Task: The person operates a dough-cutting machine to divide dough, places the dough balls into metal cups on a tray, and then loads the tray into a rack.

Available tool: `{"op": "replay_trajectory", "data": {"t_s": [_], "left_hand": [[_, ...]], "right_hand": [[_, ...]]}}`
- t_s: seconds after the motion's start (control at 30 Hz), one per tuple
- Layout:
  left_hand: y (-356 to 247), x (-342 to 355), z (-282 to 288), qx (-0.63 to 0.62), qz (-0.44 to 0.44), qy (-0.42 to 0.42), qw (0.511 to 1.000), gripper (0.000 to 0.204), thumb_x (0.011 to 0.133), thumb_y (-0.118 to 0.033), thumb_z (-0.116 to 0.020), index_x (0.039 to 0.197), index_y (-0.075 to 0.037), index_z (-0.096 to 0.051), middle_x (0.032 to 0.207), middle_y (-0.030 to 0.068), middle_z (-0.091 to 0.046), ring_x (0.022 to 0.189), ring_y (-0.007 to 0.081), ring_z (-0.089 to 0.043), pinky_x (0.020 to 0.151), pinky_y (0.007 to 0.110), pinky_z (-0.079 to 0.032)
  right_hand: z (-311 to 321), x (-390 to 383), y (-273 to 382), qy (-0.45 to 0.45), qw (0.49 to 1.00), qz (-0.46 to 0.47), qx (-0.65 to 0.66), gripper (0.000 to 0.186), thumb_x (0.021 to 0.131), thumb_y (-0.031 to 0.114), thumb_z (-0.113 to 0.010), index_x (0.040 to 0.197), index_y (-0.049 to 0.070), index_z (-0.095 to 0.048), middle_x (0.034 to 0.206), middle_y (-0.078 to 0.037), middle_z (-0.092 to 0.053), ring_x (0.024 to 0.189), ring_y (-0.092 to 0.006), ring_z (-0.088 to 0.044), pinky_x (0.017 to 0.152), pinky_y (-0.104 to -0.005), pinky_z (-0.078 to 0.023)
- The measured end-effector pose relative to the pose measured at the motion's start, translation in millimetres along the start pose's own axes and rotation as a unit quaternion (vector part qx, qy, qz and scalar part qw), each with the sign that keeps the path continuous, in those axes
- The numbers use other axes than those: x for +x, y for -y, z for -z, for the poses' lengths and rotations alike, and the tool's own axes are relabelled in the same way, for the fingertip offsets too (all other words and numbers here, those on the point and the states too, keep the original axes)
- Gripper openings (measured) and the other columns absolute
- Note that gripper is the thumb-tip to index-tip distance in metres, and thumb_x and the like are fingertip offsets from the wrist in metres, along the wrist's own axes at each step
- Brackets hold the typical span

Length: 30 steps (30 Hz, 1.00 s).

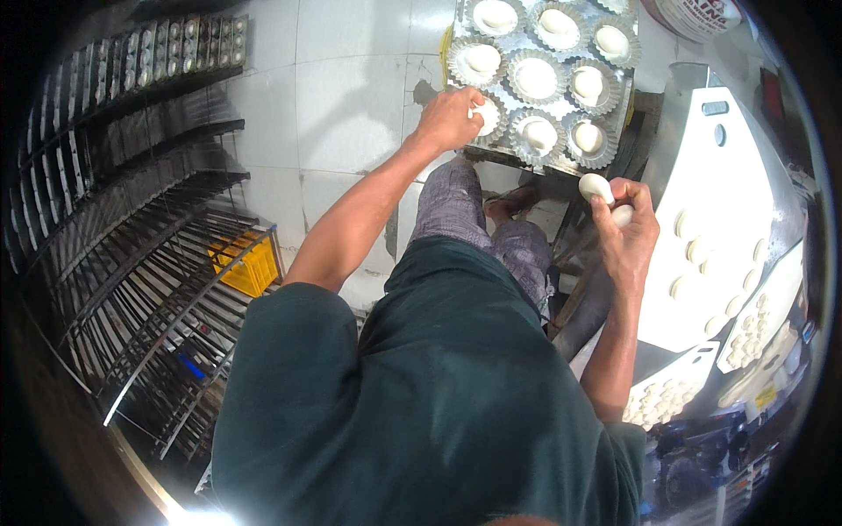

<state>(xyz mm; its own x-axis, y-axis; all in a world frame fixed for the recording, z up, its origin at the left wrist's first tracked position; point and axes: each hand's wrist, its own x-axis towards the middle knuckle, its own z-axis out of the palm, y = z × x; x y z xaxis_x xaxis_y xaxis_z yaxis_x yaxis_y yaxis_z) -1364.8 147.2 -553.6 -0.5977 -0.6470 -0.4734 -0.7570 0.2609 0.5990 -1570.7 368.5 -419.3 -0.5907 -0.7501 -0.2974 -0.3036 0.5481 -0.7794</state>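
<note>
A dough ball point(596, 186) was held pinched between the fingertips of the right hand point(630, 230), with a second pale dough piece point(622, 216) tucked lower in the same curled hand; both were carried in the air between the baking tray point(628, 95) and the white machine table point(702, 263), apparently so that one piece stayed ready while the other was kept in reserve. The left hand point(449, 119) was found closed loosely over the cup at the near left corner of the tray, its fingers bent down onto a dough ball point(488, 116) in a fluted mould point(499, 128); whether the piece was gripped or only pressed could not be determined. The remaining moulds across the tray were each seen filled with one ball, set in rows so that every cup received a single piece. On the white machine table, further dough pieces point(693, 250) were noted lying apart from one another along its surface, within reach of the right arm. To the person's left, a metal rack point(158, 289) with empty runners was observed, with a yellow crate point(241, 263) on the tiled floor point(342, 105) beside it.
</note>
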Motion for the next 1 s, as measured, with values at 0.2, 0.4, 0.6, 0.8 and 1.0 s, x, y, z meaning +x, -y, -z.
{"op": "replay_trajectory", "data": {"t_s": [0.2,0.4,0.6,0.8,1.0], "left_hand": [[12.1,1.4,-17.3,0.036,-0.04,-0.034,0.998,0.03,0.09,-0.013,-0.066,0.118,-0.003,-0.066,0.115,0.0219,-0.067,0.1,0.0429,-0.066,0.088,0.049,-0.054],[6.8,-13.6,-12.2,-0.035,-0.094,-0.076,0.992,0.037,0.091,-0.016,-0.067,0.125,-0.002,-0.06,0.116,0.0199,-0.059,0.1,0.0434,-0.065,0.086,0.05,-0.053],[-1.6,30.5,25.7,-0.124,-0.049,-0.066,0.989,0.042,0.087,-0.014,-0.067,0.126,0.0,-0.057,0.121,0.0167,-0.057,0.107,0.0326,-0.062,0.093,0.044,-0.051],[-34.1,152.2,101.7,-0.091,-0.118,-0.104,0.983,0.038,0.086,-0.011,-0.069,0.123,-0.004,-0.064,0.118,0.02,-0.068,0.112,0.035,-0.064,0.098,0.043,-0.05],[-45.7,240.0,123.9,0.005,-0.182,-0.139,0.973,0.033,0.085,-0.012,-0.07,0.117,-0.005,-0.068,0.109,0.0205,-0.072,0.106,0.0371,-0.066,0.098,0.046,-0.05]], "right_hand": [[-10.1,18.7,1.3,0.004,0.999,-0.02,-0.033,0.022,0.088,0.013,-0.076,0.101,0.004,-0.06,0.085,-0.006,-0.065,0.077,-0.0127,-0.057,0.072,-0.0292,-0.05],[-26.5,56.9,6.7,0.006,0.999,-0.014,-0.037,0.024,0.087,0.015,-0.076,0.1,0.003,-0.06,0.084,-0.008,-0.066,0.075,-0.0155,-0.06,0.073,-0.0315,-0.051],[-45.7,177.8,16.9,-0.007,0.996,0.008,-0.084,0.033,0.086,0.027,-0.075,0.104,0.002,-0.062,0.087,-0.016,-0.069,0.076,-0.0241,-0.065,0.075,-0.0377,-0.052],[-74.9,323.5,8.5,-0.039,0.985,0.106,-0.133,0.033,0.085,0.028,-0.074,0.105,0.004,-0.065,0.095,-0.021,-0.072,0.091,-0.0382,-0.07,0.083,-0.0457,-0.052],[-103.8,386.1,-3.9,0.002,0.97,0.094,-0.223,0.03,0.084,0.025,-0.074,0.106,0.005,-0.068,0.094,-0.02,-0.073,0.091,-0.0404,-0.069,0.085,-0.046,-0.053]]}}
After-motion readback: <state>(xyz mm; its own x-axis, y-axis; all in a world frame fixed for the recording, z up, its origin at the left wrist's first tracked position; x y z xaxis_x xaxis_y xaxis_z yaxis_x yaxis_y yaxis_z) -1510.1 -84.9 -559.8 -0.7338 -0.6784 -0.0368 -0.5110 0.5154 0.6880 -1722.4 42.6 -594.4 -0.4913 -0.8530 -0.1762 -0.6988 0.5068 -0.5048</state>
